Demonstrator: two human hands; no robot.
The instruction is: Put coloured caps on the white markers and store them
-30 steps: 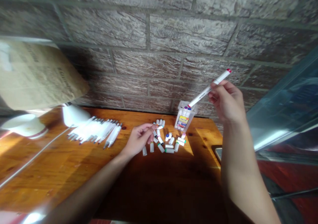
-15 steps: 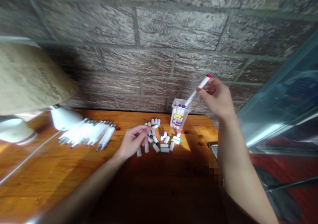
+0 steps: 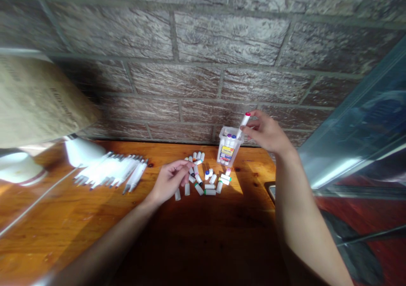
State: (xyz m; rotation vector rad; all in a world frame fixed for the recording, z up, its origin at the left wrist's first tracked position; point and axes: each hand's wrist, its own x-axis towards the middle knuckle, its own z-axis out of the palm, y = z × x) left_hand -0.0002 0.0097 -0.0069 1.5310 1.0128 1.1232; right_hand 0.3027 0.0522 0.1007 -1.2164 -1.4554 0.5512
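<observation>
My right hand (image 3: 266, 131) is closed around a white marker (image 3: 243, 124) with a red end at the top. The marker's lower part is inside a clear plastic box (image 3: 218, 157) with a yellow label, at its right side. Purple- and blue-ended markers (image 3: 231, 138) stand in the same box. My left hand (image 3: 173, 178) hovers at the left of several loose marker caps (image 3: 209, 191), thumb and fingertips pinched together. Whatever may be between those fingertips is too small to make out; a white cap (image 3: 198, 162) lies right beside them.
Uncapped white markers (image 3: 117, 169) lie in a row on the wooden table (image 3: 203, 243) at left. Behind them stand a lamp (image 3: 44, 95) with a paper shade and a white cup (image 3: 20, 167). A stone-block wall (image 3: 196, 81) rises behind the table; a phone-like object (image 3: 272, 191) lies at the right edge.
My right hand has moved down and left, lowering the red-ended marker into the box and tilting it more upright. My left hand has stayed in place.
</observation>
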